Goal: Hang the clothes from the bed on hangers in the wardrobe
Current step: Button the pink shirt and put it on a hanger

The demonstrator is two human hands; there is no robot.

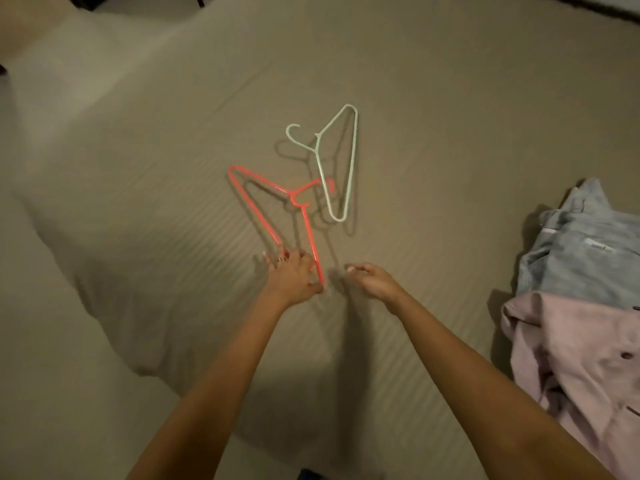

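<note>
Gripping the red hanger (292, 195) by its near corner on the bed (138, 168), fingers of left hand (292, 275) clamped, right hand (372, 279) loosely curled on nothing. Next, probably: lifting it, then reaching right for the clothes (581, 341) heaped there.

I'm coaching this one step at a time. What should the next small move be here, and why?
Probably draw the red hanger back toward you and lift it: the left hand holds its near corner, its hook overlaps the pale green hanger, and the empty right hand hovers beside it, free for the clothes lying to the right.
</note>
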